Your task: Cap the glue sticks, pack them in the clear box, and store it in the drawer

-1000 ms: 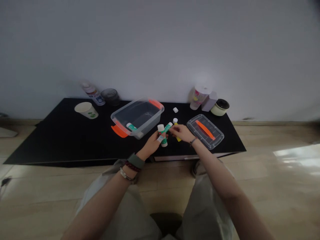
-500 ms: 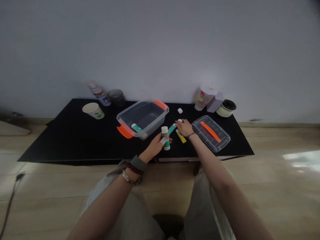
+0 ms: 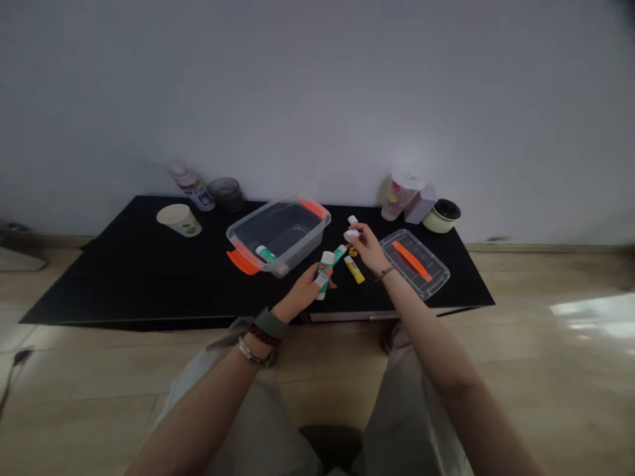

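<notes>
My left hand (image 3: 303, 291) is closed around a green-and-white glue stick (image 3: 326, 264), held upright and slightly tilted. My right hand (image 3: 368, 247) pinches a white cap (image 3: 351, 235) above the table. A second green glue stick (image 3: 340, 253) lies just behind the held one. Below my right hand is a yellow glue stick (image 3: 354, 270), with a small yellow cap (image 3: 352, 252) near its upper end. Another white cap (image 3: 352, 219) rests farther back. Inside the clear plastic box (image 3: 312, 241) with orange handles, one more green glue stick (image 3: 266, 254) lies at the near left end.
The clear lid (image 3: 436, 273) with an orange handle lies flat at right. Along the wall stand a spray can (image 3: 193, 188), a dark glass (image 3: 225, 194), a patterned cup (image 3: 395, 198), a pale box (image 3: 421, 205) and a cream pot (image 3: 439, 221). A paper cup (image 3: 179, 220) leans at left on the black table (image 3: 149, 284).
My right hand has lifted from beside the lying glue stick and now has a white cap between its fingers. The small yellow cap has come into sight. My left hand keeps its glue stick, tilted more.
</notes>
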{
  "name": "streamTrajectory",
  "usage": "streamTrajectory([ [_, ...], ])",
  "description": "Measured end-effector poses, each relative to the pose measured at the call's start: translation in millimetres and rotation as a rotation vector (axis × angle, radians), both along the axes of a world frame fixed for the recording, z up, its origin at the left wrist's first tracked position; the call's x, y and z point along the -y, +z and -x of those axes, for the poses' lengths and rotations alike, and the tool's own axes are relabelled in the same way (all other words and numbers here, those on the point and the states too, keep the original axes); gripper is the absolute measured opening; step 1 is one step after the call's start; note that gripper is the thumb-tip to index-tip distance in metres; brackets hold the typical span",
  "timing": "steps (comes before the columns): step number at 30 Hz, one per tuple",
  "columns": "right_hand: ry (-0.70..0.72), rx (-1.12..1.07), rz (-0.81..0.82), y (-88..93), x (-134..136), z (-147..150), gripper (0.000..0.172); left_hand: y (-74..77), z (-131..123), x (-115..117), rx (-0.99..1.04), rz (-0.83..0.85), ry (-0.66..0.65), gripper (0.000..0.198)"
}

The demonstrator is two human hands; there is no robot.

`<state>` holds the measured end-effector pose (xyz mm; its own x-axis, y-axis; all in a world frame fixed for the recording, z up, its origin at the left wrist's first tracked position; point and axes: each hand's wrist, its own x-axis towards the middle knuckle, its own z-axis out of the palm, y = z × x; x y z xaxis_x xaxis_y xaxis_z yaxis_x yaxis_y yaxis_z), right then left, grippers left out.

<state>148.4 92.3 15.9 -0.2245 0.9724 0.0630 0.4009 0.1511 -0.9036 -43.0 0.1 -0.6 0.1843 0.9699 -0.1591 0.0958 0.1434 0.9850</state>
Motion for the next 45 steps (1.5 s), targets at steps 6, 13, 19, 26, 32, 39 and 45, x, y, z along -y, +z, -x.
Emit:
streamTrajectory([
  [6, 0.232, -0.292, 0.146, 8.9, 36, 4, 0.033, 2.6, -5, 3, 0.094, 0.063, -0.024, 0.063],
  [13, 0.287, -0.23, 0.067, 10.7, 48, 0, 0.034, 27.4, -6, 15, 0.159, 0.183, -0.136, 0.061],
  [19, 0.435, -0.261, 0.128, 19.5, 63, 1, 0.039, 39.7, 3, 22, 0.217, 0.266, -0.336, 0.055],
  [26, 0.337, 0.104, -0.181, 36.5, 83, -6, 0.033, 48.3, 1, 35, 0.278, 0.261, -0.462, 0.05],
  [32, 0.33, 0.195, -0.305, 46.4, 88, -14, 0.031, 53.0, -5, 39, 0.15, 0.142, -0.502, 0.04],
  [39, 0.265, 0.318, -0.277, 42.2, 93, -5, 0.033, 50.4, -11, 43, -0.106, -0.053, -0.495, 0.037],
  [45, 0.15, 0.533, -0.204, 38.1, 89, 8, 0.034, 43.4, -17, 43, -0.454, -0.274, -0.364, 0.021],
])
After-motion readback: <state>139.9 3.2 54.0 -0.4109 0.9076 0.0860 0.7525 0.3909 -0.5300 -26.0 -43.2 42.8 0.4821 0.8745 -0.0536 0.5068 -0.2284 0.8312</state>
